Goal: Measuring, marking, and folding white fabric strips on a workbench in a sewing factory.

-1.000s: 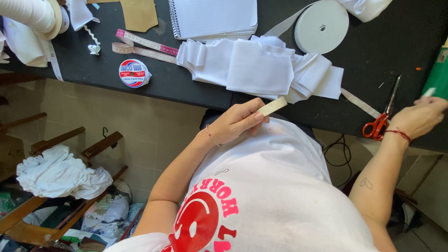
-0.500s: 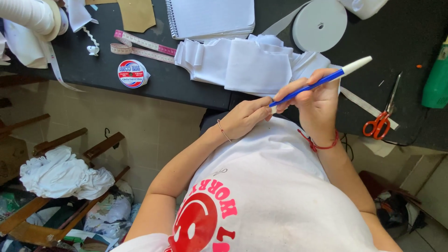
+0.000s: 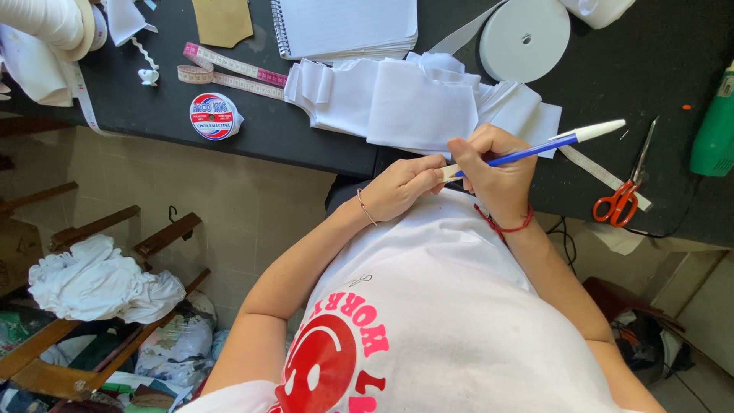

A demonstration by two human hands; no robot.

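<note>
A black worktop (image 3: 306, 145) carries folded white fabric (image 3: 413, 103). At its edge the left hand (image 3: 401, 187) pinches a small pale strip (image 3: 451, 172); the right hand (image 3: 497, 172) grips a blue pen (image 3: 535, 149) touching it. Unsupported, the strip could flex and smear the mark.

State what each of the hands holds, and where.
Right hand: blue pen with white cap, gripped near its tip. Left hand: small pale strip, pinched at its end.
</note>
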